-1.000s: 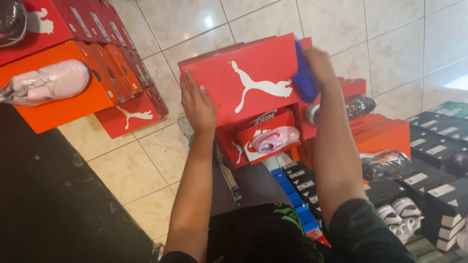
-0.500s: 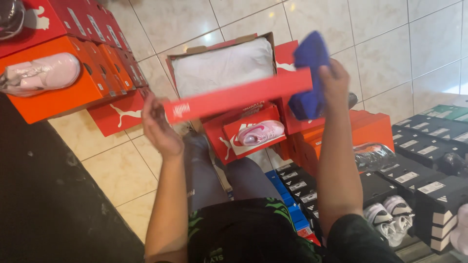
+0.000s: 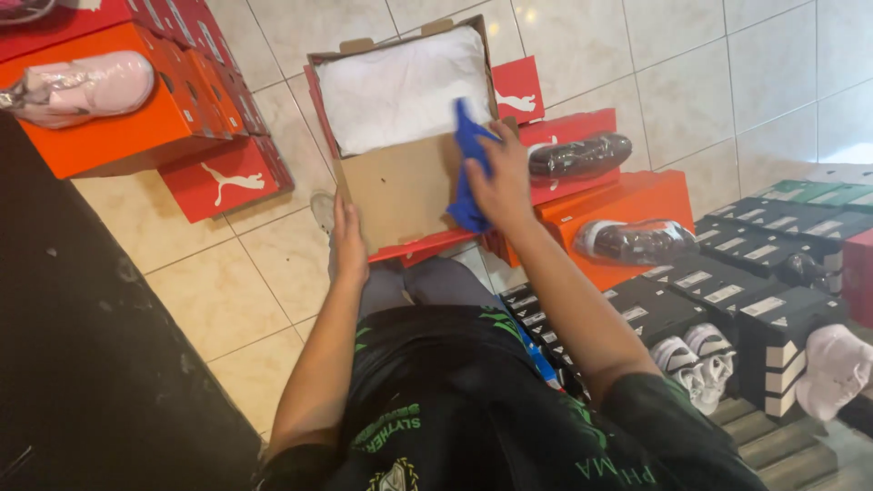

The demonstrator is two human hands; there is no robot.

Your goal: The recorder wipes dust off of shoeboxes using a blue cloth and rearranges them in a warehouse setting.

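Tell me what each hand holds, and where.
Right hand grips a bunched blue cloth at its middle; left hand holds the open red shoebox by its near-left edge.

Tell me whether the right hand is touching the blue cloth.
Touching. The head view shows the right hand gripping the blue cloth, its fingers wrapped over it against the open lid.

Floor: glossy cream square tiles, darker grout lines, light glare near top centre. Dark slab fills the lower left. Orange and red shoeboxes stacked upper left, a pink shoe on top. More orange boxes right of centre with wrapped dark shoes. Black boxes stacked far right.
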